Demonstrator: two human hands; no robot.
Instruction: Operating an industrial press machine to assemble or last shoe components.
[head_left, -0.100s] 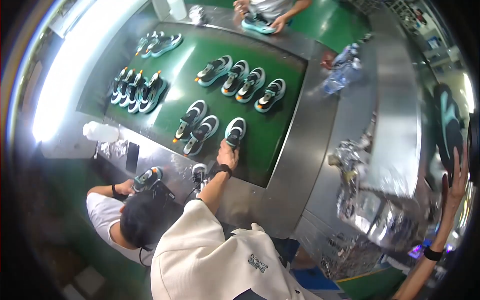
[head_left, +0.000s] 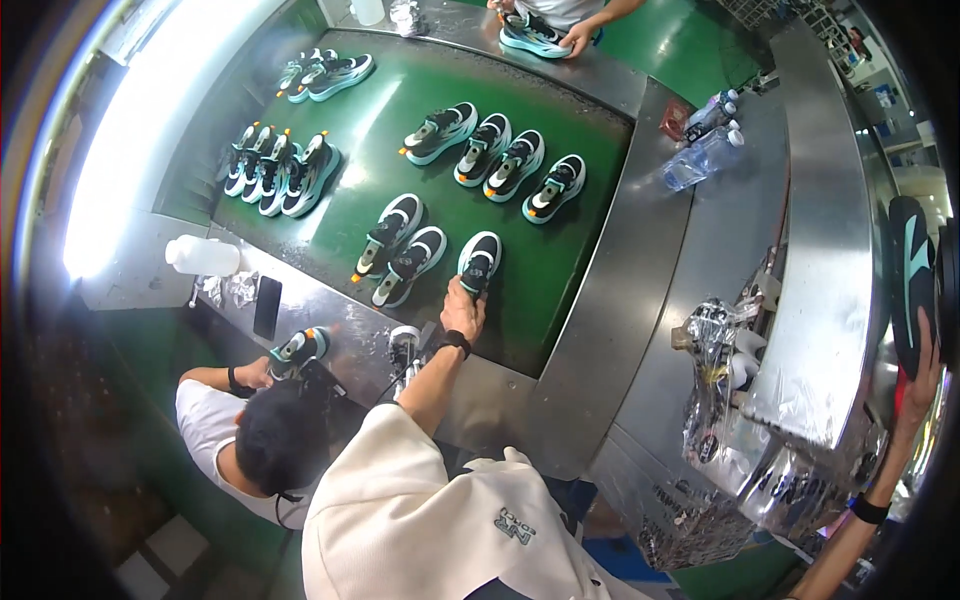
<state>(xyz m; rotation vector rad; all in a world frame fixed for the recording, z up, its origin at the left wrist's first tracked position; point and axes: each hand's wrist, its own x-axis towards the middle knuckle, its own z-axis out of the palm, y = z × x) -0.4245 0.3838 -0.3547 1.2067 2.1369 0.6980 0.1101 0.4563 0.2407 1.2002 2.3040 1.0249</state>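
On the green conveyor belt stands a black, white and teal sneaker [head_left: 480,262], toe pointing away. My left hand [head_left: 463,315], with a black band on the wrist, is closed around its heel end. Far to the right, my right hand [head_left: 922,365] holds another sneaker [head_left: 910,280] up on end, its dark sole with a teal stripe showing. The fingers lie along that shoe's lower end, and part of the grip is hidden. Left of my left hand, a pair of similar sneakers [head_left: 408,265] with orange tabs stands on the belt.
More sneakers [head_left: 503,160] stand in rows on the belt [head_left: 400,330]. A co-worker [head_left: 285,430] at left holds a shoe; another person [head_left: 575,35] handles one across the belt. Plastic bottles [head_left: 703,160] lie on the metal ledge. A foil-wrapped machine [head_left: 800,340] stands at right.
The whole view has shifted slightly. The sneaker in my right hand has turned a little, with my fingers lower on it. My left hand stays on the sneaker's heel.
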